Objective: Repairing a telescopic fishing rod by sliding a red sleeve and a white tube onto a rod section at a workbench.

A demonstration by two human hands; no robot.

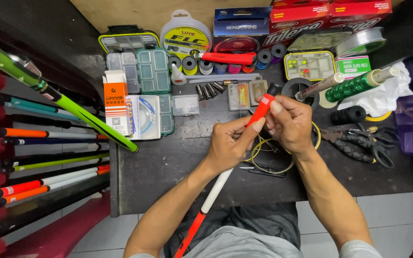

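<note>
Both hands grip a red-and-white fishing rod (pixel 263 109) above a dark worktable (pixel 168 167).
Left hand (pixel 228 143) pinches the red section; right hand (pixel 290 123) closes round its black-capped tip, near pliers (pixel 354 141).

1. Orange-and-white carton (pixel 115 102): upright rectangle, left part of the dark bench, just beside a clear packet.
2. Clear packet with blue-and-white label (pixel 144 116): flat, lying between the carton and the green compartment boxes.
3. Round line spool with yellow-and-black label (pixel 186 36): back edge, left of centre.
4. Dark blue box with round window (pixel 241 29): touching the spool's right side.
5. Red boxes (pixel 326 16): a row along the back right edge.
6. Small green-and-white box (pixel 352 66): right of the yellow-rimmed tackle case.
</note>
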